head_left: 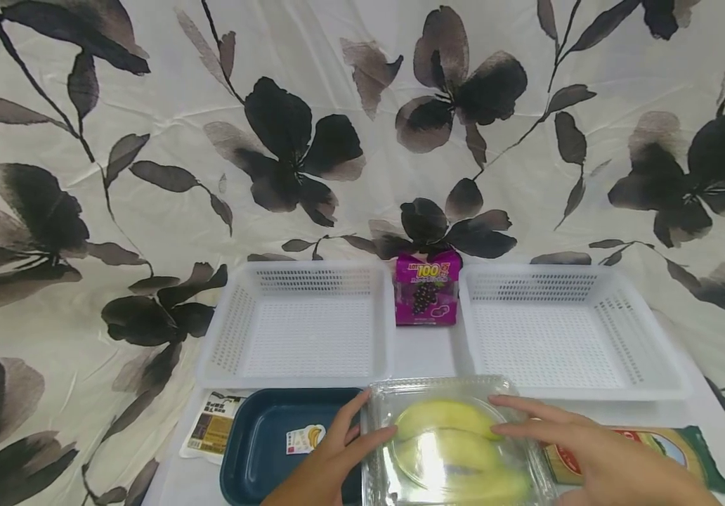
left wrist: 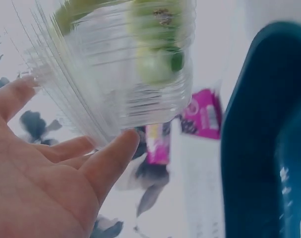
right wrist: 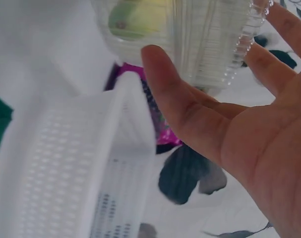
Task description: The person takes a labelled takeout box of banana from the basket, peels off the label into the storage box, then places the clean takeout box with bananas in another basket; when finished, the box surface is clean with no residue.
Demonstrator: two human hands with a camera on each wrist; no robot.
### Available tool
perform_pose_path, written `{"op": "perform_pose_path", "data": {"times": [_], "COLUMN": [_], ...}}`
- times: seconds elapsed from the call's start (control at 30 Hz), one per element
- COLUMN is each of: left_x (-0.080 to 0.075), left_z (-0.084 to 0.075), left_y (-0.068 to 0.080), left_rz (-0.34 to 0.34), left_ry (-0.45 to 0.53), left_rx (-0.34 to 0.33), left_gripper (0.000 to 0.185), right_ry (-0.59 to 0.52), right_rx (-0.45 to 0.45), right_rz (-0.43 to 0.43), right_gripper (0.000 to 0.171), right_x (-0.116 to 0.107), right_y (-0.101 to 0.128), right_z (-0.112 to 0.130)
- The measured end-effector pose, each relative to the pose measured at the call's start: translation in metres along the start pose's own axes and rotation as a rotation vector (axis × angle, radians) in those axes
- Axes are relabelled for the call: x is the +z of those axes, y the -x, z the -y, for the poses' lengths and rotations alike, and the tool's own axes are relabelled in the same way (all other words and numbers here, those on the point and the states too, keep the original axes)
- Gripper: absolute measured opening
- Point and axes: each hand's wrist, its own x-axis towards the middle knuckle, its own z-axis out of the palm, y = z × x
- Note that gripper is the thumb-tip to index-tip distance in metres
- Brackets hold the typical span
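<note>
A clear plastic clamshell box (head_left: 457, 386) with yellow-green bananas (head_left: 447, 450) inside is at the front middle of the head view. My left hand (head_left: 331, 457) holds its left side, thumb and fingers spread along the rim. On the right side my right hand (head_left: 590, 450) grips it, with fingertips over the lid. Seen from the left wrist, the thumb is against the box's ribbed wall and the fingers are at its rim. In the right wrist view the thumb (right wrist: 162, 74) presses the box's side. The lid is down over the bananas.
A dark blue tray (head_left: 230, 457) bearing a banana sticker (head_left: 305, 439) is left of the box, beside a brown-and-white packet (head_left: 211, 425). Behind stand two white baskets (head_left: 296, 383) with a purple grape candy bag (head_left: 426, 289) between them. A red-and-green package (head_left: 685, 450) lies at right.
</note>
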Motion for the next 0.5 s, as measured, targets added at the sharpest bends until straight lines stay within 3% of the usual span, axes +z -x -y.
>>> {"op": "perform_pose_path", "data": {"times": [0.1, 0.2, 0.37, 0.5], "left_x": [-0.007, -0.015, -0.037, -0.059], "left_z": [-0.007, -0.015, -0.028, -0.029], "left_y": [0.005, 0.009, 0.015, 0.019], "left_rz": [-0.083, -0.182, -0.278, -0.328], "left_ry": [-0.247, -0.442, -0.527, -0.57], "left_rx": [0.089, 0.086, 0.019, 0.059], "left_gripper": [0.097, 0.097, 0.097, 0.098], "right_ry": [0.079, 0.102, 0.093, 0.035], "right_rx": [-0.159, -0.283, -0.367, -0.419], "right_rz": [-0.098, -0.17, -0.212, -0.233], "right_gripper": [0.079, 0.078, 0.072, 0.071], "right_x": [-0.004, -0.007, -0.012, -0.015], "right_y": [-0.009, -0.021, -0.05, -0.077], "right_z": [0.002, 0.002, 0.005, 0.01]}}
